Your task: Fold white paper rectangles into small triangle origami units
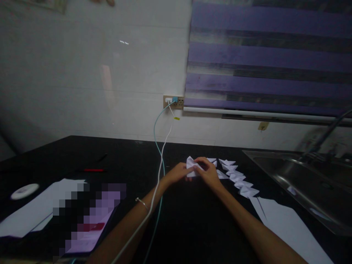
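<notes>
Between both hands, above the black countertop (189,227), is a small piece of folded white paper (191,163) with a pointed top. My left hand (178,173) pinches its left and lower side. My right hand (208,170) grips it from the right, thumb pressed on its face and fingers curled behind. Just beyond my right hand lie several folded paper boats (238,178) in a slanting row, with a few more folded pieces (222,175) partly hidden behind that hand.
White sheets (286,223) lie at right beside a metal sink (299,183). At left are more paper (41,209), a white round object (25,191), a red-and-black pen-like item (93,170) and a partly pixelated screen (93,223). Cables (159,172) run from a wall socket (173,102) across my left arm.
</notes>
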Tool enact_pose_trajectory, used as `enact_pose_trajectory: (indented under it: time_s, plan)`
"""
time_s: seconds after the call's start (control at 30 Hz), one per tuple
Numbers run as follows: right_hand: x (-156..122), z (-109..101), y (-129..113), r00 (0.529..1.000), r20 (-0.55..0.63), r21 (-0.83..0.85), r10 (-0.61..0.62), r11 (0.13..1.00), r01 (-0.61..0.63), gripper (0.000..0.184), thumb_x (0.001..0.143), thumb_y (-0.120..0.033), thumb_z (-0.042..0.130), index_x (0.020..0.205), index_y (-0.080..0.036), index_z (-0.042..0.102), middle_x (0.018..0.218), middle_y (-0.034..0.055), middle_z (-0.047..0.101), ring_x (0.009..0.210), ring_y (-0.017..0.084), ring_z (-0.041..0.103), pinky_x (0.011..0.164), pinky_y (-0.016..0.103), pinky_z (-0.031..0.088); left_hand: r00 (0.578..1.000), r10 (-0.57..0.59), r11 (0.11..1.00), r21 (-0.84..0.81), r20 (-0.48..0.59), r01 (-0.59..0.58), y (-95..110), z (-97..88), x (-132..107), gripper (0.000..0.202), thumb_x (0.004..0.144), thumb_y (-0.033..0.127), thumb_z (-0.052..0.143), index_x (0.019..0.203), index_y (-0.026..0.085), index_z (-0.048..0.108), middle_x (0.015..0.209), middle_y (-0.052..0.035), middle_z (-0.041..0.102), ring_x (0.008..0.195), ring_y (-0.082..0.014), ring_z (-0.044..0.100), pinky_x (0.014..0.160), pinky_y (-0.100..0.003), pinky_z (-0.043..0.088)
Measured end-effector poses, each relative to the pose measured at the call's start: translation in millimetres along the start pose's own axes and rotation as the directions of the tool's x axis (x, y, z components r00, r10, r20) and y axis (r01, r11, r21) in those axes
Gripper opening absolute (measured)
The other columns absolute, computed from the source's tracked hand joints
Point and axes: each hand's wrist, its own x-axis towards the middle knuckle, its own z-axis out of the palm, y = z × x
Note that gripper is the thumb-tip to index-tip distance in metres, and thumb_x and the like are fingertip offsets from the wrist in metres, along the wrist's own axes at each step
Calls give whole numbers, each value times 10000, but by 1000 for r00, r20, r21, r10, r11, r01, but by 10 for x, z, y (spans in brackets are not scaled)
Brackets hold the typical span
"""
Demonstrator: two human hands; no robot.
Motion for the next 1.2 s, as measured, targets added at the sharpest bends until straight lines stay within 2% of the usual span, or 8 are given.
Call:
enact_pose_trajectory:
  time_s: [0.2, 0.43, 0.53, 0.73, 0.87, 0.97, 1.07, 1.2]
  plan:
    - [16, -13, 46, 996, 47, -44, 71, 997, -69, 136, 713, -288, 678, 803, -196, 637, 895, 41, 576, 849, 195, 568, 684, 291, 460, 997, -30, 996, 84, -71, 35, 2, 36, -15, 535, 800, 589, 511, 818, 71, 642, 601, -51, 609, 494, -127, 552, 493, -225, 413]
    - [42, -75, 138, 970, 111, 14, 216, 976, -219, 236, 694, -368, 712, 814, -189, 614, 753, 6, 565, 700, 165, 550, 621, 276, 442, 987, 50, 989, 145, -153, -27, -10, 37, -19, 441, 835, 501, 507, 817, 78, 631, 576, -42, 593, 476, -127, 555, 463, -209, 402]
    - [35, -75, 110, 981, 116, 5, 155, 988, -156, 271, 718, -366, 701, 917, -199, 624, 810, 19, 580, 745, 177, 561, 650, 290, 464, 989, 50, 984, 173, -137, -26, -62, 29, 2, 454, 837, 512, 498, 854, 79, 635, 580, -41, 597, 462, -125, 550, 449, -205, 397]
    - [-8, -63, 55, 974, 163, -197, -155, 962, 187, 302, 859, -288, 553, 1149, -224, 610, 1096, 86, 607, 1040, 225, 553, 933, 403, 425, 982, 60, 981, 194, -181, -24, -128, 11, 28, 476, 859, 525, 458, 832, 79, 622, 540, -29, 581, 456, -129, 555, 474, -216, 423]
    - [-36, -56, 71, 948, 269, -251, -171, 938, 240, 399, 897, -276, 492, 1293, -233, 507, 1275, 104, 546, 1180, 234, 495, 1015, 439, 373, 977, 96, 981, 184, -191, -60, -93, -10, 19, 484, 870, 526, 438, 778, 82, 607, 546, -34, 584, 460, -129, 558, 478, -217, 425]
    - [-39, -55, 77, 946, 273, -260, -175, 933, 248, 403, 883, -274, 508, 1284, -232, 512, 1305, 107, 522, 1220, 238, 461, 1037, 449, 347, 976, 99, 983, 169, -193, -67, -85, -17, 25, 495, 872, 533, 428, 769, 80, 602, 558, -35, 586, 457, -124, 553, 486, -220, 430]
    - [-17, -65, 70, 971, 176, -226, -160, 954, 198, 295, 839, -266, 563, 1128, -222, 601, 1215, 97, 560, 1166, 236, 493, 1013, 431, 364, 981, 83, 986, 158, -173, -56, -98, -14, 33, 504, 862, 546, 438, 792, 77, 611, 570, -36, 591, 462, -126, 554, 483, -222, 429]
    - [26, -90, 65, 993, 114, -79, 21, 997, -12, 204, 765, -292, 628, 947, -198, 622, 981, 57, 613, 948, 211, 582, 872, 372, 452, 987, 94, 984, 160, -130, -73, -121, -8, 38, 512, 862, 555, 434, 837, 79, 623, 617, -50, 614, 480, -129, 563, 488, -225, 429]
